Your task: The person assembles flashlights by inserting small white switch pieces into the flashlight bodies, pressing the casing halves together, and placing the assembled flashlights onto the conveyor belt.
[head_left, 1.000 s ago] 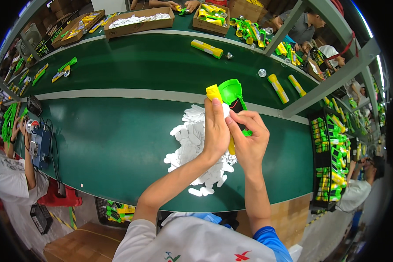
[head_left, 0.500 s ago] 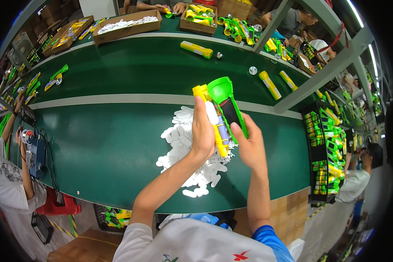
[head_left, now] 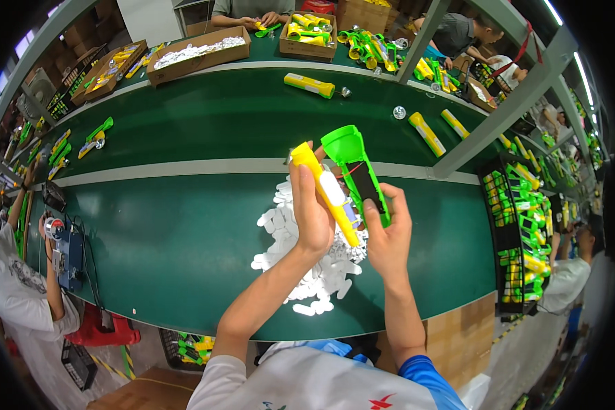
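My left hand (head_left: pixel 312 215) is closed around a yellow flashlight housing half (head_left: pixel 309 158) with a white oval piece (head_left: pixel 333 188) on its outer side. A purple-blue cylinder shows along its inner edge, partly hidden. Right beside it, my right hand (head_left: pixel 391 239) grips a green flashlight housing half (head_left: pixel 345 145) by its lower end, thumb on the inside. Its wide cupped end points away from me, and a dark panel and a thin red wire are visible inside. Below both hands lies a pile of white oval pieces (head_left: pixel 272 222), with smaller white bits near its right side.
A conveyor belt (head_left: pixel 205 116) beyond a metal rail carries flashlight parts (head_left: pixel 427 133). At the right stands a black crate (head_left: pixel 506 239) of green and yellow flashlights. A blue device (head_left: pixel 70 253) sits left, near a co-worker. Cardboard boxes (head_left: pixel 198 58) line the far side.
The yellow half has turned in my left hand, so its outer side with the white piece now faces up more. The green half remains in my right hand, slightly shifted.
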`<action>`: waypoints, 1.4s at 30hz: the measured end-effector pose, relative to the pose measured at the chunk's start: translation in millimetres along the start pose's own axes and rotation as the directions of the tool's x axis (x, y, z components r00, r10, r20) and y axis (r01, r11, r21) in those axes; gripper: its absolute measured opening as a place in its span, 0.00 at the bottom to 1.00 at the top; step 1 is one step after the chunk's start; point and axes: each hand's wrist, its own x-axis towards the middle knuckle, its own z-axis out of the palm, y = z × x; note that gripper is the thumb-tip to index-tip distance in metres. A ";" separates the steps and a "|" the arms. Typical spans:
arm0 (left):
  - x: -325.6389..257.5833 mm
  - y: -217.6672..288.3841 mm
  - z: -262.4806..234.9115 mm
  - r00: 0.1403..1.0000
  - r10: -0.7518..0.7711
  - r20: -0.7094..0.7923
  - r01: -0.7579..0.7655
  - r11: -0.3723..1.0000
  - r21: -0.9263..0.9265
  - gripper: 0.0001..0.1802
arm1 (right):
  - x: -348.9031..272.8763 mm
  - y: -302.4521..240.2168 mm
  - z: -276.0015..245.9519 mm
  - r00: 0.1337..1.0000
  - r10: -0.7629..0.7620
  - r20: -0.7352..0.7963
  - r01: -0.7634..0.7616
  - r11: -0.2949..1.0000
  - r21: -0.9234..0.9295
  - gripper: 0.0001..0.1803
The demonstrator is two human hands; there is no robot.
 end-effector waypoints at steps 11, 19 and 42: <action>13.0 -9.4 -14.5 0.999 0.013 -0.034 -0.013 1.000 -0.020 0.35 | -2.3 12.2 16.8 0.969 -0.249 -0.002 0.241 0.942 -0.233 0.18; 13.7 -18.1 -32.8 0.995 0.093 0.018 -0.095 0.990 0.107 0.38 | -4.7 18.3 13.0 0.982 -0.121 0.147 0.142 0.981 -0.136 0.22; 28.9 27.9 -11.9 0.941 0.307 0.141 -0.330 0.925 0.189 0.24 | 1.9 50.9 15.5 0.941 -0.273 0.201 0.284 0.958 -0.029 0.29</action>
